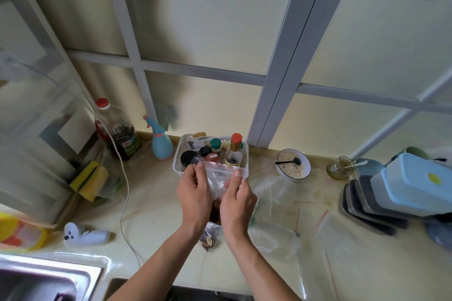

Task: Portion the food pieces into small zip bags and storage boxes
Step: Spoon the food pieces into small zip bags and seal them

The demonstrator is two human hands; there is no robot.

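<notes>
I hold a small clear zip bag [216,178] with a red seal strip upright above the counter. My left hand [194,190] pinches its left top corner and my right hand [237,197] pinches its right top corner. Dark food pieces sit in the bag's bottom, mostly hidden between my hands. A second bag with mixed food pieces [210,238] lies on the counter below my wrists. Blue-lidded storage boxes [413,184] are stacked at the right. More flat zip bags [327,232] lie on the counter right of my hands.
A white basket of condiment bottles [182,157] stands just behind the bag. A bowl of oats with a black spoon [293,164], a glass jar [338,167], dark trays [367,205], a spray bottle [160,143], an oil bottle [117,129], sponges [90,179] and a sink [49,276] surround the counter.
</notes>
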